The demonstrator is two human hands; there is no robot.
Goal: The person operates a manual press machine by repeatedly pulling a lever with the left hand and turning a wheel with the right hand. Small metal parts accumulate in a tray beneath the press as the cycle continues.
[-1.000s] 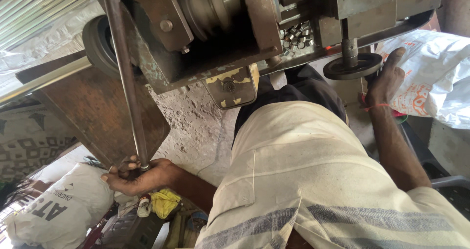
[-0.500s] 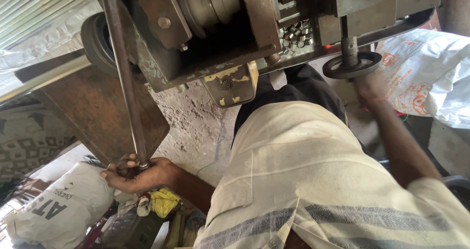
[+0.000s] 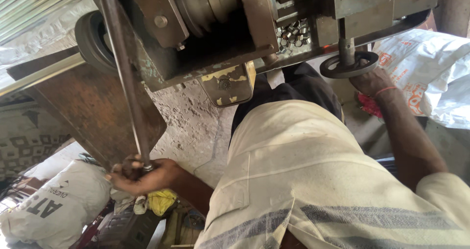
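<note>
Lever rod, a long steel bar, slants from the machine at the top down to the lower left, where the left hand has its fingers clamped around the rod's end. Right hand grips the small round handwheel at upper right, fingers curled beneath its rim. White sacks lie at lower left.

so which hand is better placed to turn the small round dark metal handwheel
Probably the right hand: it touches the round dark metal handwheel. The left hand grips the long grey steel lever rod, across the machine.
</note>
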